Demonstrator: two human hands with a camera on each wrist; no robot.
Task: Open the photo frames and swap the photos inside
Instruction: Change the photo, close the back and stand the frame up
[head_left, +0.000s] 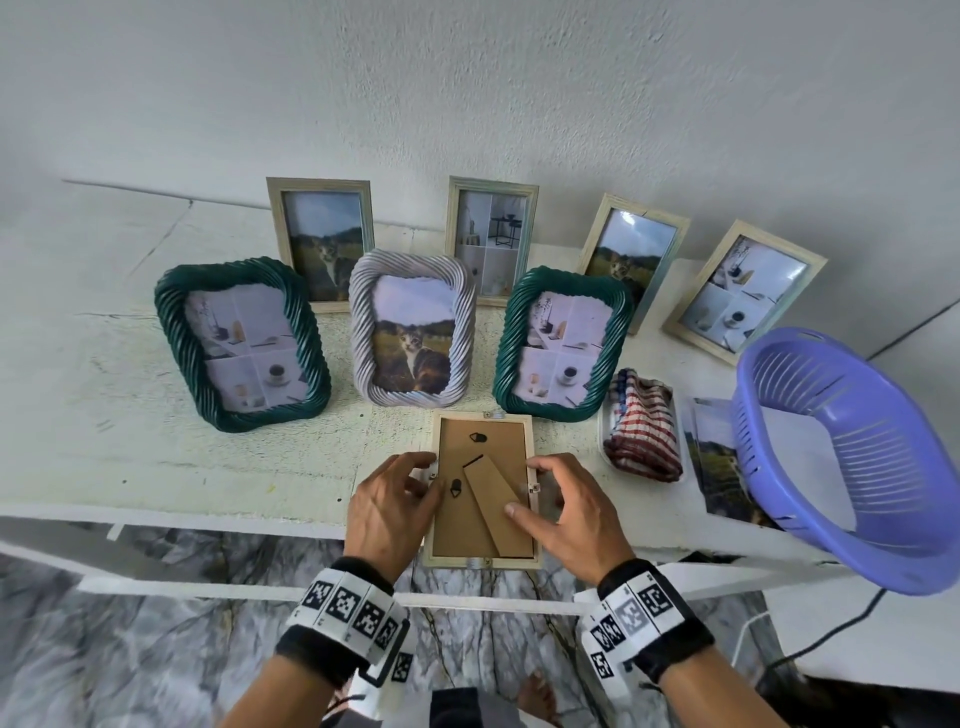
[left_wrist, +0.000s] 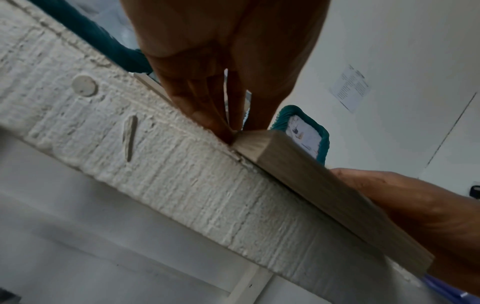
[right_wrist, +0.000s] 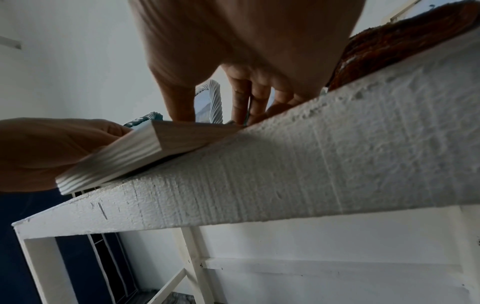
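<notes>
A pale wooden photo frame (head_left: 480, 457) lies face down at the table's front edge, overhanging it, with its brown backing board and folded stand (head_left: 496, 506) up. My left hand (head_left: 431, 475) grips the frame's left edge, fingers curled at the side clip and thumb on the backing. My right hand (head_left: 524, 488) holds the right edge, thumb on the stand and fingers at the right clip. The left wrist view shows the frame (left_wrist: 324, 191) from below with my fingertips (left_wrist: 223, 127) at its corner. In the right wrist view the frame (right_wrist: 135, 152) rests on the table edge under my fingers (right_wrist: 241, 107).
Three twisted frames stand behind: green (head_left: 241, 343), white with a cat photo (head_left: 410, 338), green (head_left: 563, 345). Several wooden frames (head_left: 322, 239) lean against the wall. A folded checked cloth (head_left: 644, 426), loose photos (head_left: 717, 457) and a purple basket (head_left: 852, 457) sit at the right.
</notes>
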